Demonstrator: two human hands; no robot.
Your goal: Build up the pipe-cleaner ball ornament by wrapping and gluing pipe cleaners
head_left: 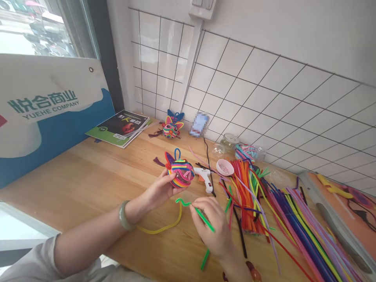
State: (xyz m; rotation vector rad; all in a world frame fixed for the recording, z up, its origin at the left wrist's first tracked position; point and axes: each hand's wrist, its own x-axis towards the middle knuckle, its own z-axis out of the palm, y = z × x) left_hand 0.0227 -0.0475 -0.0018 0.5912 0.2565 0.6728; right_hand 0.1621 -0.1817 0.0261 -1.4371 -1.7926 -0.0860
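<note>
My left hand (165,185) is closed around a round ornament wrapped in rainbow pipe cleaners (179,172); it has a blue loop on top and a purple tassel at its left. A gap in its wrapping shows pinkish bits inside. Just below and to the right, my right hand (210,219) pinches a green pipe cleaner (205,219), whose wavy end points toward the ornament without touching it. A yellow cord (164,230) curves over the table beneath my hands. Close behind the right hand lies a white glue gun (205,178).
A finished-looking cat-eared ornament (170,129) and a phone (199,124) stand by the wall grid. Bundles of orange pipe cleaners (246,196) and mixed-colour pipe cleaners (305,227) cover the right side, near a pink bowl of beads (225,167). Booklets (120,127) lie at the back left beside a signboard (53,113).
</note>
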